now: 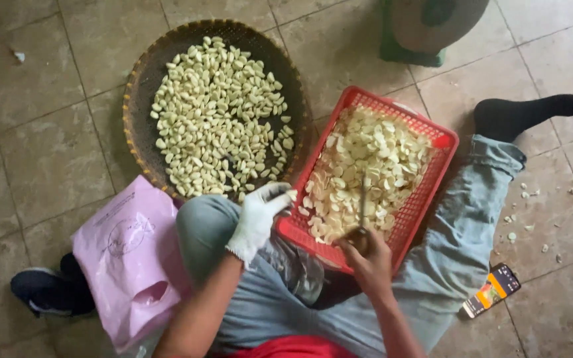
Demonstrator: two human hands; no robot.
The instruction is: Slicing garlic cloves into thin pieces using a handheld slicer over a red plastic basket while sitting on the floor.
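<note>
We are mid-slicing: our gloved left hand [258, 219] pinches a garlic clove [291, 195], right hand [368, 255] grips the knife [362, 212], whose next cut should drop slices into the red basket [447, 142] at twelve o'clock.

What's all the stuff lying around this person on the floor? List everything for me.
round woven basket: one, dark brown, upper left on the floor
whole peeled garlic cloves: a large heap, pale yellow-green, in the round basket
plastic basket: one, red, rectangular, centre, resting against the person's leg
cut garlic pieces: many, cream, in the red basket
plastic bag: one, pink, lower left
phone: one, dark with lit screen, lower right on the tiles
garlic scraps: a few, whitish, scattered on the right
green object: one, top edge, partly cut off
tiled floor: beige-grey
shoe: one, dark, lower left
sock: one, black, upper right
jeans: blue
left hand: white glove, at the red basket's edge
right hand: bare, gripping a knife
</note>
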